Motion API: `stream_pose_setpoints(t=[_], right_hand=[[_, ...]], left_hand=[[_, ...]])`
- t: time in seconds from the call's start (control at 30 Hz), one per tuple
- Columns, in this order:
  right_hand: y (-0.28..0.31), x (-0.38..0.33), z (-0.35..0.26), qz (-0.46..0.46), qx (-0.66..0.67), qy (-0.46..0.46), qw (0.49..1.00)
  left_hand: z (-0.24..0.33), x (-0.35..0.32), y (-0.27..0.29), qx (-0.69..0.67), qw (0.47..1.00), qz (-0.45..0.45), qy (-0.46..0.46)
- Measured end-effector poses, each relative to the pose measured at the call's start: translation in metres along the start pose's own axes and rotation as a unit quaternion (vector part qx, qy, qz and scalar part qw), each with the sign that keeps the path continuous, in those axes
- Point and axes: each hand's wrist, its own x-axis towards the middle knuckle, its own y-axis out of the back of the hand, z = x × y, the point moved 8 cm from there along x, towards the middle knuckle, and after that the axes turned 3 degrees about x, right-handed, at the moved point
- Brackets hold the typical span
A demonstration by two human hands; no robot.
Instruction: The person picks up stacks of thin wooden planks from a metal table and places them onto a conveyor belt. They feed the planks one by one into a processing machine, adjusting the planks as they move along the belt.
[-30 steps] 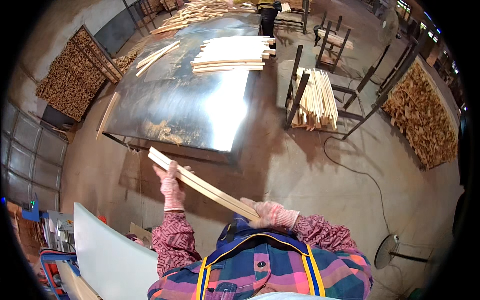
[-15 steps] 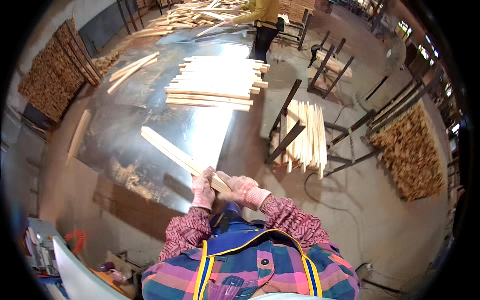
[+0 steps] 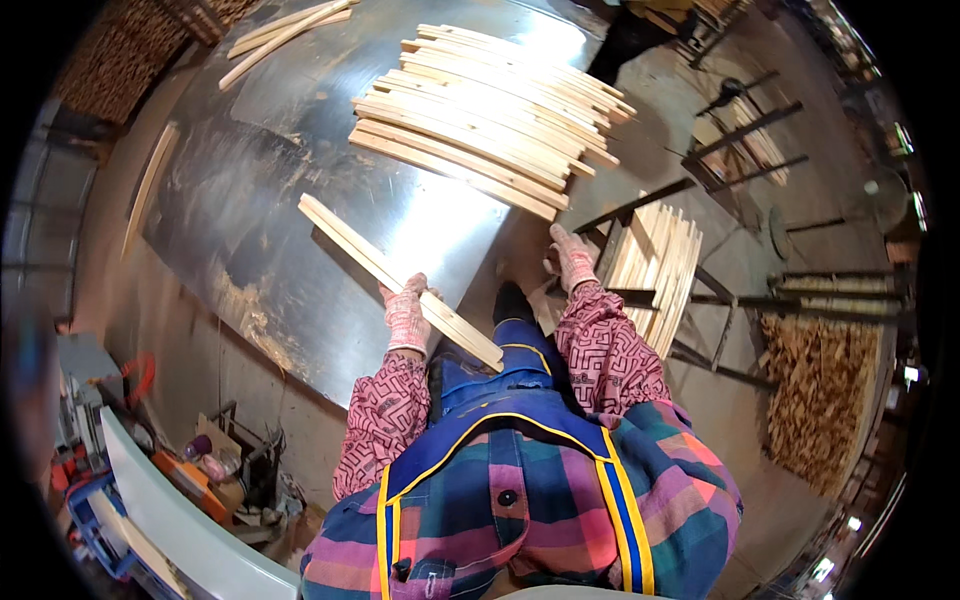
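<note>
My left hand (image 3: pixel 406 312), in a pinkish knit glove, is closed around a couple of pale wooden strips (image 3: pixel 352 243). They slant from over the metal-topped table (image 3: pixel 255 185) back toward my blue apron, with the near end above my lap. My right hand (image 3: pixel 572 258), gloved alike, is held out forward with its fingers apart and nothing visible in it. It is close to the right end of the nearest strip in a row of wooden strips (image 3: pixel 480 115) laid side by side on the table; whether a fingertip touches it, I cannot tell.
A few strips (image 3: pixel 285 42) lie at the table's far left, and one strip (image 3: pixel 150 190) along its left edge. Sawdust (image 3: pixel 255 320) covers the near left. At right stand a dark metal rack with strips (image 3: pixel 660 255) and a wood stack (image 3: pixel 815 400). A person's dark legs (image 3: pixel 630 45) show beyond.
My right hand has let go of the held strips and reached forward and right, opening toward the row. My left hand still grips them. The view has shifted closer to the near table.
</note>
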Motion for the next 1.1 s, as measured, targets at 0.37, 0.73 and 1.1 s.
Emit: stream_pose_setpoints(t=[0.37,0.73,1.1], right_hand=[[-0.027,0.083,-0.06,-0.177,-0.435,0.169,0.866],[-0.031,0.175,-0.297,-0.228,-0.442,0.225,0.838],[-0.191,0.299,-0.347,-0.026,-0.697,0.269,0.664]], left_hand=[[-0.011,0.075,-0.152,0.055,0.997,-0.013,-0.051],[-0.024,0.113,-0.228,0.386,0.921,0.058,-0.017],[-0.017,0.088,-0.224,0.515,0.857,0.003,-0.009]])
